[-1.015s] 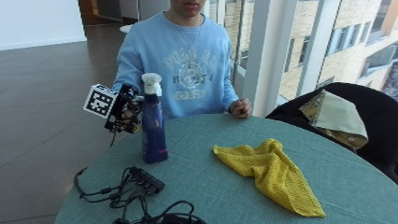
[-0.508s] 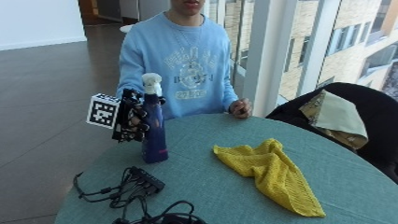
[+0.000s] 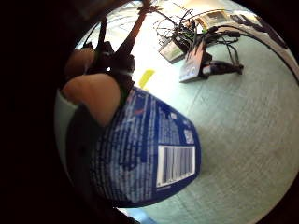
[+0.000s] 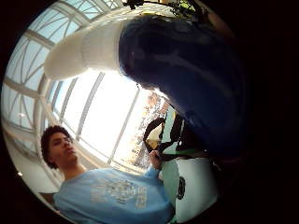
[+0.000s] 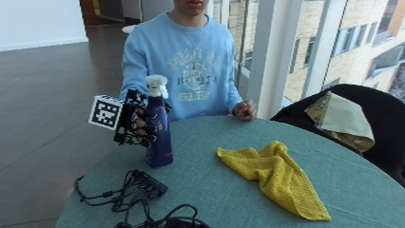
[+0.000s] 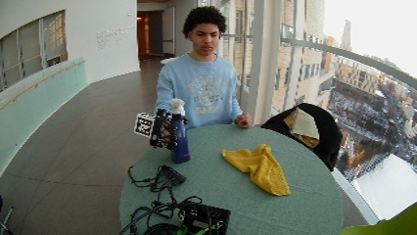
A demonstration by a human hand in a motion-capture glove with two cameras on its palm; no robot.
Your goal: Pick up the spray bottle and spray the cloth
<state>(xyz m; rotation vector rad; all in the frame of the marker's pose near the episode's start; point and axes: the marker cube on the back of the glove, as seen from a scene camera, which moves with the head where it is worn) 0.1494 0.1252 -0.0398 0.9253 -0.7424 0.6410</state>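
A blue spray bottle (image 5: 159, 142) with a white trigger head stands upright near the left edge of the round teal table (image 5: 215, 199). My gloved right hand (image 5: 140, 124) grips its body from the left, fingers curled round it. In the little finger side palm view the bottle's label (image 3: 149, 158) fills the picture, with a fingertip (image 3: 93, 93) on it. The thumb side palm view shows the bottle's shoulder (image 4: 187, 70) and white head (image 4: 79, 51). A crumpled yellow cloth (image 5: 278, 175) lies on the table to the right of the bottle, apart from it. The wide view shows the bottle (image 6: 180, 147), hand (image 6: 163, 133) and cloth (image 6: 257, 166).
Black cables and a power strip (image 5: 136, 190) lie on the table in front of the bottle. The person's bare left hand (image 5: 244, 109) rests at the far table edge. A dark chair with a jacket and a folded cloth (image 5: 342, 118) stands at the right.
My hand has moved down and in from beside the bottle's neck and now wraps round its body. The bottle stays in the same spot on the table.
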